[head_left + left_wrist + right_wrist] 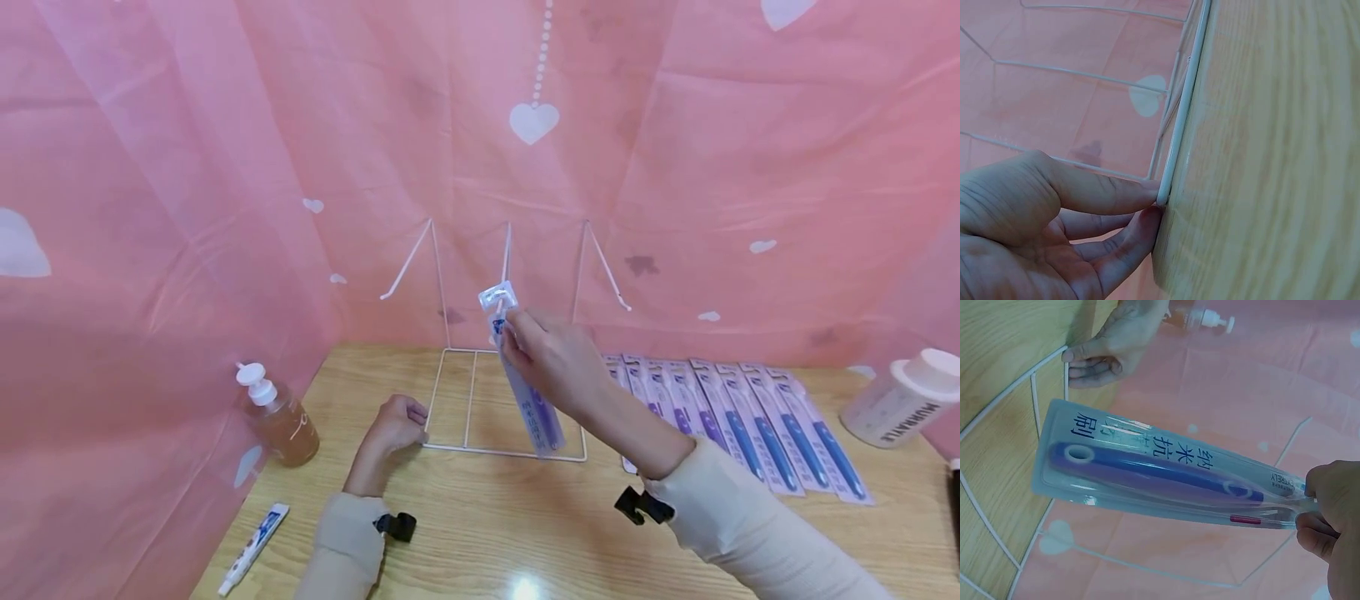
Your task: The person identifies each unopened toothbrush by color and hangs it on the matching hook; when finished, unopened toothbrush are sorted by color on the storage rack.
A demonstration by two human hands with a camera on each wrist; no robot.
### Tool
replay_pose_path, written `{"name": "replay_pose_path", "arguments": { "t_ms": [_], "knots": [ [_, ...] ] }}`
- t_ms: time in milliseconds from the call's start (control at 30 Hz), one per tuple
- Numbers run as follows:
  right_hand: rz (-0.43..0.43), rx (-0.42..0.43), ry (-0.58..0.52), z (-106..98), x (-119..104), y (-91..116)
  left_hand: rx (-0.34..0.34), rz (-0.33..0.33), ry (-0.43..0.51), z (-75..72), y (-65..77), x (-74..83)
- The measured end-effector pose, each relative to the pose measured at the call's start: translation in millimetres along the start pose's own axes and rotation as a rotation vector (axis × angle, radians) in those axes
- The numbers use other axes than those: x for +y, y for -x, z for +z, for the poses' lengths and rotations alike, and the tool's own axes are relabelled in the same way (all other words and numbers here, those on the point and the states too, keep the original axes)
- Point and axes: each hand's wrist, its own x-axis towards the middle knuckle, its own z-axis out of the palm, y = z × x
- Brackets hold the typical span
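Note:
My right hand pinches a packaged toothbrush near its top end. The toothbrush has a purple-blue handle inside a clear blister pack and tilts in front of the middle prong of a white wire display rack. Whether the pack touches that prong cannot be told. At the rack's front left corner, my left hand pinches the base wire between thumb and fingers; the left wrist view shows this wire close up, lying at the wooden surface. The outer prongs of the rack carry nothing.
To the right lies a row of packaged toothbrushes, purple and blue. A white bottle stands beyond them. On the left are an amber pump bottle and a toothpaste tube. A pink curtain hangs behind the wooden table.

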Motion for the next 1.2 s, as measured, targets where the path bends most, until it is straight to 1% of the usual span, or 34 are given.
{"name": "replay_pose_path", "arguments": {
  "t_ms": [167, 333, 667, 833, 967, 1200],
  "knots": [
    [0.09, 0.009, -0.018, 12, 12, -6, -0.001, -0.001, -0.004, -0.7, -0.4, -0.4],
    [0.138, 0.018, -0.035, 24, 24, -12, -0.006, -0.001, 0.0, -0.2, -1.5, -1.4],
    [0.296, -0.045, -0.094, 42, 46, -33, -0.008, 0.004, 0.014, -1.3, -1.3, -2.0],
    [0.341, -0.046, -0.065, 50, 60, -44, 0.0, 0.003, 0.008, -0.3, -1.1, -1.6],
    [0.381, -0.07, -0.042, 55, 72, -51, -0.002, 0.002, 0.003, 1.0, -1.6, -1.9],
    [0.478, -0.111, -0.02, 61, 89, -62, -0.015, 0.026, 0.015, 5.2, -4.0, -0.3]
  ]
}}
